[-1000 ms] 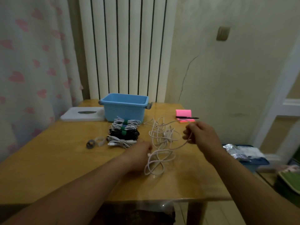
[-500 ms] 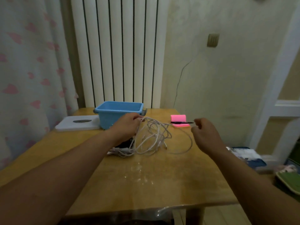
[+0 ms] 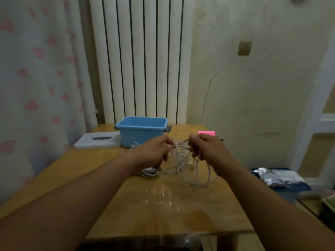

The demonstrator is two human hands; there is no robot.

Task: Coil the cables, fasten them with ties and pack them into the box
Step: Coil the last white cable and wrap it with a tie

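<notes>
A tangled white cable (image 3: 183,161) hangs in loose loops above the wooden table (image 3: 163,211), held up between both hands. My left hand (image 3: 154,153) pinches strands at the tangle's left side. My right hand (image 3: 206,148) grips strands on its right, with a long loop drooping below it. Behind them stands the empty-looking blue box (image 3: 141,131). Tied cable bundles (image 3: 146,172) lie on the table, mostly hidden behind my left hand and forearm.
A white lid (image 3: 98,140) lies left of the box. Pink sticky notes (image 3: 207,133) and a pen sit behind my right hand. A radiator (image 3: 139,57) and a curtain stand behind the table. A blue bin with foil bags (image 3: 277,178) sits on the floor at right.
My left hand lifted the white tangle off the table. My right hand came in from the right and took hold of the tangle too. The camera tilted upward.
</notes>
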